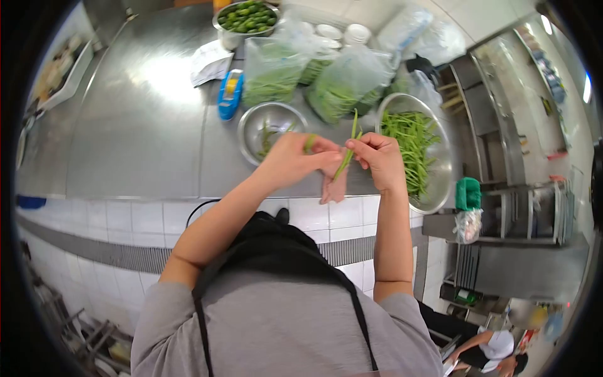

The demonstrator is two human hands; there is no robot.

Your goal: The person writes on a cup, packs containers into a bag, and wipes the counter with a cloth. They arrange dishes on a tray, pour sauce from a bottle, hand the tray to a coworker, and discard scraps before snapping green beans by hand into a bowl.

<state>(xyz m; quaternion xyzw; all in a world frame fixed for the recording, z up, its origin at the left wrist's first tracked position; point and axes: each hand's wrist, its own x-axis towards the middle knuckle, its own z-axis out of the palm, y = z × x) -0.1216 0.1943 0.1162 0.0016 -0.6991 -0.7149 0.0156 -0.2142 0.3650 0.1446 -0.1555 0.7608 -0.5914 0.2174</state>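
My right hand point(380, 160) pinches a couple of long green beans point(353, 146) between thumb and fingers, their tips pointing up and down. Close beside it on the left, my left hand point(294, 157) is closed with its fingertips near the beans; a short green bean piece point(309, 143) shows among its curled fingers. Under the left hand stands a small steel bowl point(246, 132) with a few bean scraps inside. A large steel bowl point(444, 164) heaped with green beans point(407, 141) is right of my right hand. A pinkish cloth point(334, 190) hangs at the counter's edge.
Clear bags of green vegetables point(273, 72) line the back of the steel counter point(138, 138). Behind are a bowl of small green vegetables point(248, 17), a blue-and-yellow tool point(230, 94) and white paper point(210, 61). Another person point(496, 345) is at lower right.
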